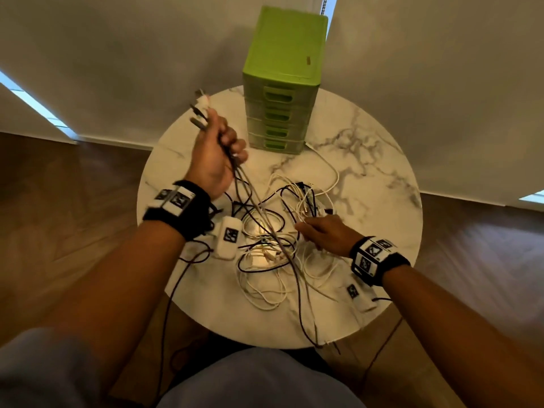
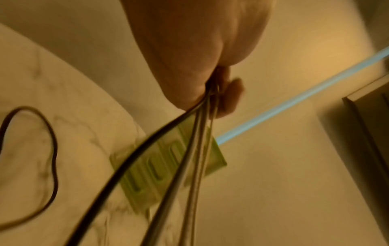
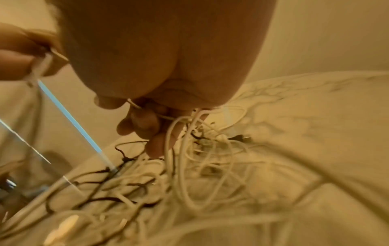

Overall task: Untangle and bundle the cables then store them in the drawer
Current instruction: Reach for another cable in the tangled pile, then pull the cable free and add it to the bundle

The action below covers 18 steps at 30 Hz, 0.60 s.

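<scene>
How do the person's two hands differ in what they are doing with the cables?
The left hand is raised above the table, while the right hand is low in the tangled cables. The left hand grips several cable ends in a fist; the right hand's fingers curl round thin white strands. Both hold cables.

Cables (image 1: 273, 240) before drawer unit (image 1: 282, 83)

dim warm light; wrist views blurred, head view edges warped.
</scene>
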Available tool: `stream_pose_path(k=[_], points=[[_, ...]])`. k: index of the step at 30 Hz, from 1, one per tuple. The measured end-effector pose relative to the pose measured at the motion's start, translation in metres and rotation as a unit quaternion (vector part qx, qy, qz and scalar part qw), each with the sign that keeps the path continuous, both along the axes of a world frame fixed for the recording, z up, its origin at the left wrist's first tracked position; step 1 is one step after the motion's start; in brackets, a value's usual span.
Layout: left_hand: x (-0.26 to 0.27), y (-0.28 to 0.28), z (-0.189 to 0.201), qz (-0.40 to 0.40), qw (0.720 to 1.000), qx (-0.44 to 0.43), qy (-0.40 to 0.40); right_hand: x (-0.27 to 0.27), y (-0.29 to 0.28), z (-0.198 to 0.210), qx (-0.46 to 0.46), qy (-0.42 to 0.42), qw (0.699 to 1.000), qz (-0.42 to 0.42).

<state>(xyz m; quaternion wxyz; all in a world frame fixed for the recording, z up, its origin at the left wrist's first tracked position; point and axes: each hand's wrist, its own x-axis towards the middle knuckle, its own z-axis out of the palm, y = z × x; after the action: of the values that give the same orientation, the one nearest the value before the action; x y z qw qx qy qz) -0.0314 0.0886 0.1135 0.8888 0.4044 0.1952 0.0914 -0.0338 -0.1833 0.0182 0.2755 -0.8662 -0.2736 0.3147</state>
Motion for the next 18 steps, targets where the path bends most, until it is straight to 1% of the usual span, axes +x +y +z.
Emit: stream_pose_path(k=[1, 3, 5, 7, 9, 10, 12, 13, 14, 16, 18], points=[[0.0, 0.015, 0.006, 0.021, 1.0, -0.002, -0.008, 0.002, -0.01, -0.003, -0.014, -0.011, 1.0, -0.001], [0.0, 0.038, 0.016, 0.047, 0.999, 0.009, -0.014, 0.009, -0.027, -0.002, -0.034, -0.014, 0.999, -0.035], [-0.006, 0.043, 0.019, 0.051, 0.997, 0.065, 0.002, 0.018, -0.033, 0.008, -0.02, -0.027, 0.996, -0.079], [-0.014, 0.029, 0.016, 0.021, 0.991, 0.126, 0.033, 0.027, -0.024, 0.027, 0.02, -0.073, 0.989, -0.123], [-0.02, 0.005, 0.004, -0.045, 0.985, 0.15, 0.072, 0.032, -0.007, 0.049, 0.081, -0.118, 0.978, -0.149], [-0.024, -0.007, -0.002, -0.088, 0.979, 0.162, 0.088, 0.032, 0.002, 0.06, 0.107, -0.134, 0.975, -0.143], [-0.03, -0.028, -0.012, -0.162, 0.955, 0.221, 0.112, 0.027, 0.021, 0.074, 0.132, -0.161, 0.973, -0.099], [-0.032, -0.038, -0.015, -0.183, 0.945, 0.243, 0.118, 0.023, 0.029, 0.078, 0.132, -0.176, 0.973, -0.07], [-0.033, -0.046, -0.015, -0.192, 0.943, 0.246, 0.118, 0.019, 0.036, 0.079, 0.127, -0.192, 0.972, -0.04], [-0.032, -0.059, -0.011, -0.194, 0.955, 0.202, 0.096, 0.009, 0.045, 0.079, 0.116, -0.216, 0.969, 0.015], [-0.029, -0.067, -0.003, -0.19, 0.967, 0.154, 0.076, -0.001, 0.049, 0.078, 0.106, -0.196, 0.973, 0.054]])
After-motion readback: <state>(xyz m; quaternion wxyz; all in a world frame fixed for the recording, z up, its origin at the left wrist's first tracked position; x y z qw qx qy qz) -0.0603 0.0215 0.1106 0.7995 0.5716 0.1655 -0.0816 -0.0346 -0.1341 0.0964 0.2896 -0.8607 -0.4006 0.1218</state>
